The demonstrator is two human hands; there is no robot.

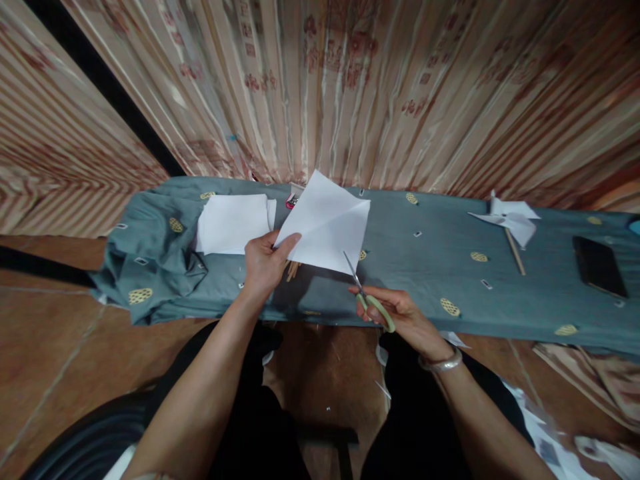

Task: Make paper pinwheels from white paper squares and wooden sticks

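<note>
My left hand (269, 263) pinches the left corner of a white square sheet of paper (330, 223), thumb on top. A faint crease runs across the sheet, which is held up above the bench. In my right hand (393, 308) is a pair of scissors (367, 300) with light green handles, fingers through the loops. Their blades point up and left at the sheet's lower right corner; whether they are cutting into it I cannot tell. Under the paper, the ends of several thin wooden sticks (293, 270) show beside my left hand.
A stack of white paper (234, 223) lies left on the cloth-covered bench (420, 267). Partly hidden behind the held sheet is a small red item (291, 201). To the right are a paper pinwheel on a stick (511, 223) and a black phone (599, 265). A curtain (350, 100) hangs behind.
</note>
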